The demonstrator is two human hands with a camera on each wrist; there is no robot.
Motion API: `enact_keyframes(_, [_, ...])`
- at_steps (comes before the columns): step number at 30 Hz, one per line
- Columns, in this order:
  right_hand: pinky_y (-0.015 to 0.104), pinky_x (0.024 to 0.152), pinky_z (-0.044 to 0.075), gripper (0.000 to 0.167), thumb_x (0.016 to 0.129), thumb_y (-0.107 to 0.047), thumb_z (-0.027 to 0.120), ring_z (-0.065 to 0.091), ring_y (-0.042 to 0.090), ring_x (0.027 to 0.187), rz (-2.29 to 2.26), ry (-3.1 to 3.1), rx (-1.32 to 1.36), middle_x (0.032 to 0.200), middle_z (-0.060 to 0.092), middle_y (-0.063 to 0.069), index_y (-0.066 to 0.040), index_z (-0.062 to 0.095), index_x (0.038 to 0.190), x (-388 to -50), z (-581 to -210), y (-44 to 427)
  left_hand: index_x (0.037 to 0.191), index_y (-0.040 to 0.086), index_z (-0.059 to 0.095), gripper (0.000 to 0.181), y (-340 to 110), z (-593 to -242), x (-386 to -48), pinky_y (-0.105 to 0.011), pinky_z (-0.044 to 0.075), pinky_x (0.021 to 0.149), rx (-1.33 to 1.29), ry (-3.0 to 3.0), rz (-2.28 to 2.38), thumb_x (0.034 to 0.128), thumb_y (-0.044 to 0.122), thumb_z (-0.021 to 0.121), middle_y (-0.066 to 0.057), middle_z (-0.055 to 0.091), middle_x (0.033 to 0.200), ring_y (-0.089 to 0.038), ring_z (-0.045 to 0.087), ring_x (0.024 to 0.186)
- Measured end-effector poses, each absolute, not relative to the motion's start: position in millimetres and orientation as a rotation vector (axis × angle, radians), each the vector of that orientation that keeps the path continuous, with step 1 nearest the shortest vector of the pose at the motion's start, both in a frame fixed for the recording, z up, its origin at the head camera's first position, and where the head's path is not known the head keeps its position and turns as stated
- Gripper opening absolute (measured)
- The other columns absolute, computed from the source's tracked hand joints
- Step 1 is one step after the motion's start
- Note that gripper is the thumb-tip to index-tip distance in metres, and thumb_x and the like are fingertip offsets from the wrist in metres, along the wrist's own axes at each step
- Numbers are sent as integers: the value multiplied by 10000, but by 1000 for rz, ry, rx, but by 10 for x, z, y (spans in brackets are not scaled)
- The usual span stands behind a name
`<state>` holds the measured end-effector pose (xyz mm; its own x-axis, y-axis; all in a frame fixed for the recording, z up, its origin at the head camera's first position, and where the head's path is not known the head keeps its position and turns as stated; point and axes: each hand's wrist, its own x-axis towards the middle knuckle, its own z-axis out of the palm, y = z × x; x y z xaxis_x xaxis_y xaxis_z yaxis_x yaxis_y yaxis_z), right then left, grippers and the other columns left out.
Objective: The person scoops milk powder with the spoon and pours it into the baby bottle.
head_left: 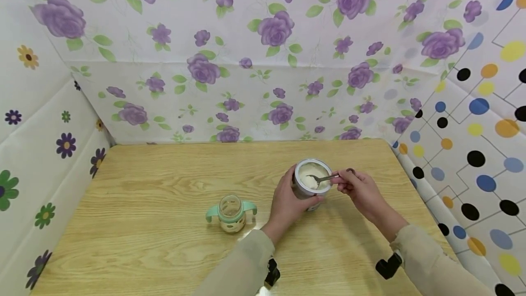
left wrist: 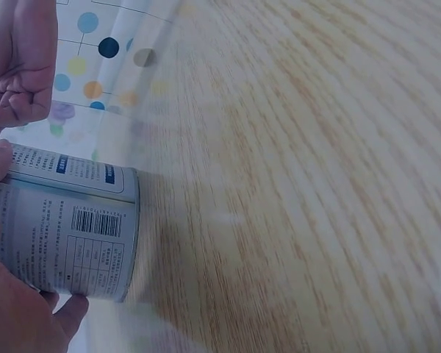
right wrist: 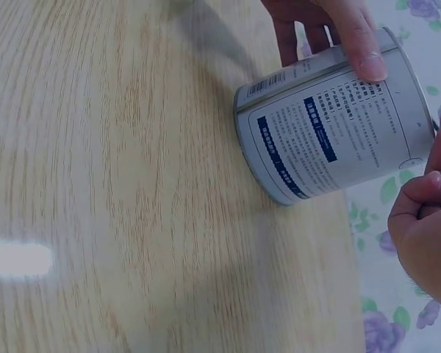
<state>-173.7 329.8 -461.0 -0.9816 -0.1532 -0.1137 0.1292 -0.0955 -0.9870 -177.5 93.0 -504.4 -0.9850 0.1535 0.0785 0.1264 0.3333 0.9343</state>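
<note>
A grey-white can (head_left: 303, 193) of pale powder (head_left: 308, 182) stands open-topped right of the table's middle. My left hand (head_left: 289, 203) grips its side, fingers around the far-left wall and thumb across the front. Printed text and a barcode cover the can's wall (left wrist: 66, 228) in the left wrist view. My right hand (head_left: 363, 193) pinches the handle of a metal spoon (head_left: 326, 178), whose bowl is inside the can at the powder. The right wrist view shows this hand (right wrist: 430, 213) beside the can's rim, the spoon mostly hidden there.
Left of the can, a baby bottle (head_left: 232, 217) stands without a lid, with two mint-green handles. The wooden table (head_left: 156, 195) is bordered by a floral cloth (head_left: 246, 104) behind and a dotted cloth (head_left: 472, 159) at right. Each wrist carries a black camera (head_left: 388, 266).
</note>
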Motion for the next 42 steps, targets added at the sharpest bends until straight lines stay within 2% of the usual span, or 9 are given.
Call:
enact_keyframes(4, [196,811,570,293,1158,-242,515,663,49,835,-2312,1822,34,997,802,-48,-104,772,1135,-1735,-4600,3314,1632,257,421,1076,929,-5043,-1775,-513,437,1169,267,2551,1788,744,454,997,12,550,1556,-237,520,1433])
enact_keyframes(13, [204,779,567,269,1148,-176,528,670,73,825,-2475,1581,171,993,808,11,-52,766,1137,-1739,-4607,3345,1632,248,426,1069,928,-5041,-1768,-527,447,1157,282,2554,1806,748,437,997,5,559,1550,-246,530,1424])
enact_keyframes(24, [198,777,570,345,1167,-142,458,703,74,826,-2548,1507,91,981,818,26,-47,784,1103,-1747,-4635,3336,1635,241,423,1067,924,-5041,-1758,-529,448,1156,283,2553,1811,756,454,989,-3,558,1552,-252,534,1422])
enact_keyframes(42, [202,779,572,329,1164,-150,472,699,76,820,-2515,1590,70,960,811,17,-54,780,1105,-1751,-4635,3327,1633,240,427,1066,919,-5031,-1757,-516,450,1155,288,2545,1814,753,445,992,2,563,1548,-240,538,1416])
